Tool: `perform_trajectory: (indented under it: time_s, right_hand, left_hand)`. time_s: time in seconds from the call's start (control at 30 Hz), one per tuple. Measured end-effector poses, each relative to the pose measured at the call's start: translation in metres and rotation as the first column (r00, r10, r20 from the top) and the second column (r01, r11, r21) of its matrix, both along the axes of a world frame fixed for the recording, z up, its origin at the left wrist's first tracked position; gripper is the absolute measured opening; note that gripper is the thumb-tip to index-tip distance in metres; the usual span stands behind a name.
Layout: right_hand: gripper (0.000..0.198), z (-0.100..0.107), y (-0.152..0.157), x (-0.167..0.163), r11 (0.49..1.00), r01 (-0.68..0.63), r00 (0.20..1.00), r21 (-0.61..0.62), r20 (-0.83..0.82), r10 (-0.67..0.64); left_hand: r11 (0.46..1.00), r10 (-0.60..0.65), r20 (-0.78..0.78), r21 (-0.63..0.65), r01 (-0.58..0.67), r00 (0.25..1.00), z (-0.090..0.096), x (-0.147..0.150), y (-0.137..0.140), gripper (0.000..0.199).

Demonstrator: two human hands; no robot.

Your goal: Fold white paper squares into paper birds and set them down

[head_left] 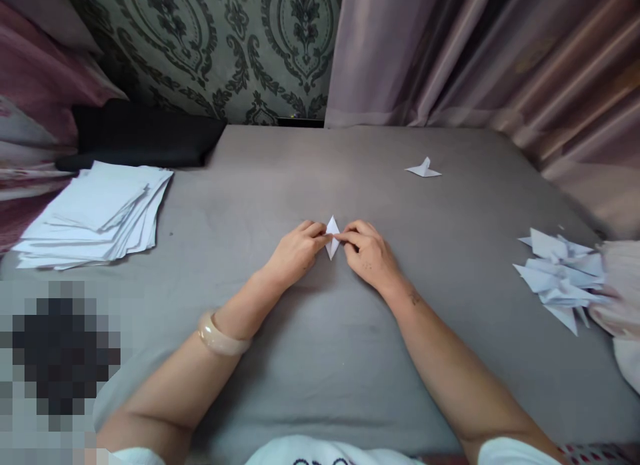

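A small white piece of folded paper (332, 249), shaped like a narrow diamond, rests at the middle of the grey surface with its points toward and away from me. At its left edge, my left hand (299, 250) has its fingers closed, the tips pressing on the paper. From the other side my right hand (367, 253) pinches the right edge, its index finger reaching across the paper's middle. The fingertips of both hands nearly meet there. A pale bangle (220, 337) circles my left wrist.
Loose white paper sheets (95, 211) lie stacked at the left, before a black folded item (145, 133). One folded paper bird (424, 169) sits far right of centre. Several more folded paper pieces (563, 271) are heaped at the right edge beside pale fabric. Curtains (400, 51) hang behind.
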State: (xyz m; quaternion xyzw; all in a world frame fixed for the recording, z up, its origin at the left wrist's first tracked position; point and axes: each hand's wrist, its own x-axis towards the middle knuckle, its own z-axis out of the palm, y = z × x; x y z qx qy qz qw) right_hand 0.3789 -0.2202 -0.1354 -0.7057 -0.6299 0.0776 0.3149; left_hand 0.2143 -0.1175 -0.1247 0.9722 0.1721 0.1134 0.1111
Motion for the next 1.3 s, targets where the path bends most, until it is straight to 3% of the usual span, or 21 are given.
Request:
perform_trajectory:
  time_s: [0.3, 0.4, 0.53, 0.6, 0.77, 0.87, 0.93, 1.03, 1.1, 1.17, 1.3]
  right_hand:
    - [0.032, 0.008, -0.003, -0.001, 0.998, 0.029, 0.993, -0.05, 0.114, -0.023]
    - [0.033, 0.006, -0.003, 0.0, 0.999, 0.028, 0.995, -0.04, 0.094, -0.025]
    - [0.03, 0.003, 0.001, 0.0, 0.999, 0.043, 0.999, -0.015, 0.021, -0.042]
    - [0.029, 0.002, 0.002, 0.0, 0.998, 0.055, 0.998, -0.008, -0.009, -0.055]
    - [0.026, 0.002, 0.005, -0.004, 0.997, 0.08, 0.994, 0.006, -0.069, -0.08]
    - [0.028, 0.001, 0.008, -0.003, 0.986, 0.164, 0.963, 0.03, -0.221, -0.154]
    - [0.027, 0.002, 0.01, -0.004, 0.968, 0.245, 0.9, 0.042, -0.381, -0.212]
    - [0.03, 0.003, 0.013, -0.006, 0.958, 0.286, 0.732, -0.01, -0.643, -0.225]
    - [0.042, 0.005, 0.015, -0.01, 0.97, 0.238, 0.605, -0.051, -0.773, -0.19]
    - [0.053, 0.006, 0.017, -0.015, 0.975, 0.21, 0.508, -0.068, -0.845, -0.168]
    - [0.063, 0.011, 0.018, -0.025, 0.976, 0.201, 0.388, -0.084, -0.908, -0.158]
  left_hand:
    - [0.991, 0.133, 0.03, -0.029, -0.132, 0.991, -0.003, -0.007, -0.003, 0.035]
    - [0.977, 0.178, 0.117, -0.14, -0.161, 0.977, -0.006, -0.007, 0.0, 0.036]
    - [0.873, 0.372, 0.219, -0.412, -0.26, 0.902, -0.007, -0.001, 0.005, 0.029]
    - [0.832, 0.437, 0.204, -0.462, -0.307, 0.876, -0.006, 0.005, 0.006, 0.02]
    - [0.838, 0.416, 0.142, -0.443, -0.318, 0.898, -0.005, 0.016, 0.006, 0.012]
    - [0.817, 0.391, 0.152, -0.513, -0.266, 0.908, -0.004, 0.017, 0.006, 0.007]
    - [0.729, 0.439, 0.191, -0.646, -0.224, 0.878, -0.002, 0.017, 0.004, 0.01]
    - [0.454, 0.592, 0.227, -0.887, -0.087, 0.773, 0.001, 0.018, -0.001, 0.018]
    - [0.305, 0.667, 0.232, -0.952, 0.024, 0.708, 0.004, 0.019, -0.004, 0.021]
    - [0.216, 0.712, 0.237, -0.97, 0.115, 0.661, 0.007, 0.021, -0.004, 0.023]
    - [0.099, 0.778, 0.229, -0.964, 0.246, 0.585, 0.009, 0.022, -0.003, 0.027]
